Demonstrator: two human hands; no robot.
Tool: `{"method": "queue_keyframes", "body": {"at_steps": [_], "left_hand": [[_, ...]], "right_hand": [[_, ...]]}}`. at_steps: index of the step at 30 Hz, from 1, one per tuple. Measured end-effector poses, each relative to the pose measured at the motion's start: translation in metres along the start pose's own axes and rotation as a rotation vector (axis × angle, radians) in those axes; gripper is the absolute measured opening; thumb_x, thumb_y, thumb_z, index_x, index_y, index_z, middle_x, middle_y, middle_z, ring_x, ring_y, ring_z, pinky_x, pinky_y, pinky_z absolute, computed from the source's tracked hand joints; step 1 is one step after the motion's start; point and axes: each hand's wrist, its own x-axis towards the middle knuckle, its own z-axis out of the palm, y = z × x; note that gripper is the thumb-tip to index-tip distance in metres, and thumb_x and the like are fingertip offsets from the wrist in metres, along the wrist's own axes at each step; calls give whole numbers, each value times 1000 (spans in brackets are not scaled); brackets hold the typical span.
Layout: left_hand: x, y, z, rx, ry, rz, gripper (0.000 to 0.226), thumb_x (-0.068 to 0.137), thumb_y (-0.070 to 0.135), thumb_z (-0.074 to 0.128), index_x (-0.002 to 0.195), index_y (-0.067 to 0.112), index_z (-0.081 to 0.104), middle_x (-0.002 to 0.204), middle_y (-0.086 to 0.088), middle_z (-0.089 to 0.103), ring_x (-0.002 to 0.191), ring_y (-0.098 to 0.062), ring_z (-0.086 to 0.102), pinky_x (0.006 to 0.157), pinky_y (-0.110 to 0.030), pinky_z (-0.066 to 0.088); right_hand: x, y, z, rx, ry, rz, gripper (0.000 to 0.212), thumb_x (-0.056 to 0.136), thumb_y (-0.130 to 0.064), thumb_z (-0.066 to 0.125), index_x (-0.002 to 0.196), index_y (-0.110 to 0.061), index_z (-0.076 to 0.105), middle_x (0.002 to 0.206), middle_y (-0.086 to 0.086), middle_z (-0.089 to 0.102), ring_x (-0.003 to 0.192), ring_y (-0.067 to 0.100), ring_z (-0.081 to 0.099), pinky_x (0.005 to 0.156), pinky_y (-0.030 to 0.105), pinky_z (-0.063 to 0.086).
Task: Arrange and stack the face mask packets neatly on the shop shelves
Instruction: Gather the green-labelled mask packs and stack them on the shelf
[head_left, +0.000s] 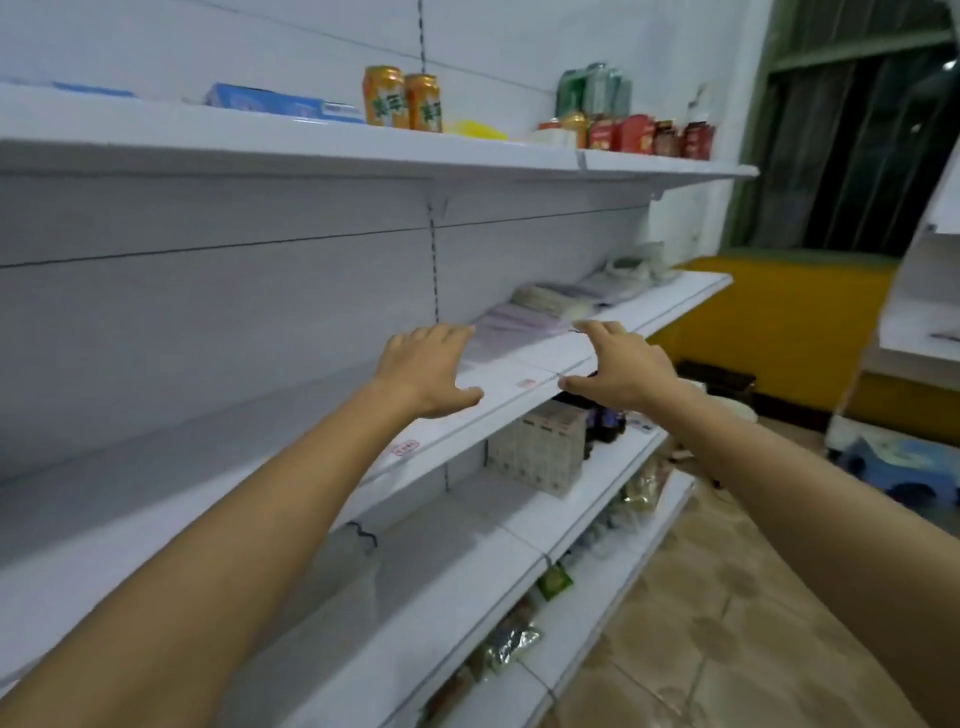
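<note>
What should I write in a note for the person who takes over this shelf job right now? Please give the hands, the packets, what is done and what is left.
Left hand: open, holds nothing, reaching over the middle shelf toward the near packets.
Right hand: open, holds nothing, fingertips close to the same pile's right side; contact cannot be told.
Face mask packets: lying on the middle shelf in a loose row that runs back to the right, overlapping and uneven.
Done: packets are on the shelf.
Left: square the piles and stack them neatly. The left part of that shelf is bare.
</note>
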Motion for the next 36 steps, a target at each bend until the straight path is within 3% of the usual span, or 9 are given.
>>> {"method": "queue_keyframes", "body": {"at_steps": [5, 12, 17, 22, 30, 36], "left_hand": [[60, 90, 15, -26, -8, 125, 80, 85, 54, 56, 151, 23, 22, 156, 1, 28, 139, -23, 33, 108, -42, 30], [144, 154, 59, -81, -55, 218, 76, 87, 50, 55, 151, 25, 23, 154, 1, 34, 137, -23, 37, 102, -43, 36], [245, 189, 100, -117, -38, 264, 75, 86, 51, 53, 150, 26, 24, 150, -1, 40, 132, -26, 43, 98, -42, 42], [354, 220, 134, -131, -33, 323, 73, 88, 53, 51, 150, 25, 24, 151, -1, 38, 133, -26, 42, 100, -43, 42], [479, 281, 202, -115, -107, 436, 68, 89, 52, 51, 148, 28, 28, 150, -2, 38, 132, -26, 40, 100, -42, 39], [566, 322, 235, -114, -124, 403, 72, 88, 54, 53, 149, 27, 26, 152, 0, 35, 134, -24, 38, 100, -41, 39]], "right_hand": [[-3, 91, -6, -5, -7, 93, 80, 84, -58, 59, 149, -27, 24, 149, 5, 37, 132, 30, 40, 101, 47, 40], [24, 169, 29, -113, -42, 68, 73, 87, -59, 52, 149, -31, 25, 149, 4, 38, 132, 29, 38, 100, 46, 37], [84, 236, 47, -214, -40, 77, 69, 87, -61, 51, 147, -33, 29, 143, 2, 44, 128, 27, 41, 100, 46, 37], [154, 303, 58, -282, -85, 94, 73, 86, -61, 52, 148, -32, 27, 149, 2, 38, 132, 28, 38, 100, 45, 36], [239, 402, 97, -275, -100, 165, 77, 87, -61, 51, 150, -29, 21, 154, 4, 30, 138, 27, 32, 109, 46, 29], [300, 486, 136, -231, -143, 114, 77, 87, -61, 51, 150, -27, 22, 153, 5, 30, 138, 29, 32, 109, 48, 30]]}}
